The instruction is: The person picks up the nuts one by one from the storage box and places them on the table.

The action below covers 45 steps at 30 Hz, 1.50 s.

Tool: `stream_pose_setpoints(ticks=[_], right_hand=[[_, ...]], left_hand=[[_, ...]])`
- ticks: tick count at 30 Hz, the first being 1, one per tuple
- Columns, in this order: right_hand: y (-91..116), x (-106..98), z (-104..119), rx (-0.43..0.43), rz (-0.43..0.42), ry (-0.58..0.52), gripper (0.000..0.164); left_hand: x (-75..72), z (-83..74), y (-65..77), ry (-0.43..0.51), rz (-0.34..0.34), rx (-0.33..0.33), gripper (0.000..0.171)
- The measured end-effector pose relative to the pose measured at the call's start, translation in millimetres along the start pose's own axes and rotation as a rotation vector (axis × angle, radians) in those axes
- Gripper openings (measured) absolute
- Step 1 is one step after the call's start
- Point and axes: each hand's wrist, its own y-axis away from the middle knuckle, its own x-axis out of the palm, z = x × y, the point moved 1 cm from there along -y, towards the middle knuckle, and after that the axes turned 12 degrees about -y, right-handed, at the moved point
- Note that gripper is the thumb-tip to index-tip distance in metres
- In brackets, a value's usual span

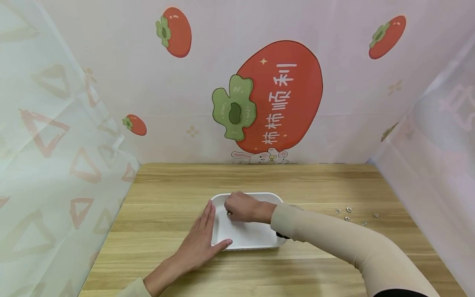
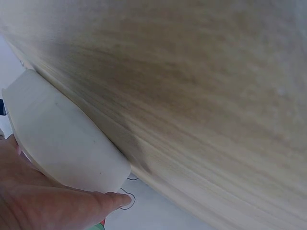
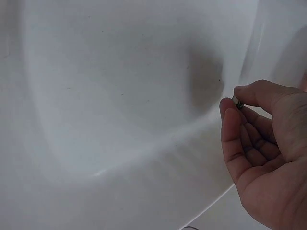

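A white tray with rounded corners sits on the wooden table. My left hand rests against its left end, fingers straight along the side and thumb stretched out at the near rim. In the left wrist view the tray's outer wall rises beside that hand. My right hand is over the tray's far left part, fingers curled. Between thumb and fingertip it pinches a small shiny metal piece, seen in the right wrist view over the tray's inside; the fingertips hide much of it.
Several small round metal pieces lie scattered on the table to the right, beyond my right forearm. A printed curtain with persimmon pictures closes off the back, and patterned sheets hang at both sides.
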Motion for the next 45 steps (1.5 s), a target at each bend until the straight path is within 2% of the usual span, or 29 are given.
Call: stream_pose_setpoints(ticks=[7,17,23,31,37,45], right_hand=[[12.2,-3.2,-4.6,0.016,-0.019,-0.069,0.014],[33.9,-14.7,-3.7,-0.014,-0.089,-0.192,0.01],[43.8,-17.9,-5.3,0.011,-0.104,-0.253,0.004],[57.1,-21.6,-7.0,0.07,-0.143,-0.324,0.005],[65.4,-20.7,-8.4,0.046,-0.196,-0.337,0.002],[75.2,-18.4,-8.7,0.033,-0.272,-0.368,0.006]], left_hand=[[-1.4,-0.5,0.1,0.001,0.002,-0.003,0.111],[-0.8,-0.6,-1.5,0.005,0.013,-0.016,0.112],[-0.4,0.4,-2.4,0.002,0.019,-0.021,0.113],[-0.6,0.3,-2.3,0.002,0.025,-0.029,0.113],[-0.5,-0.3,-1.9,0.001,0.018,-0.026,0.113],[-0.4,-1.5,-1.9,-0.002,0.01,-0.023,0.112]])
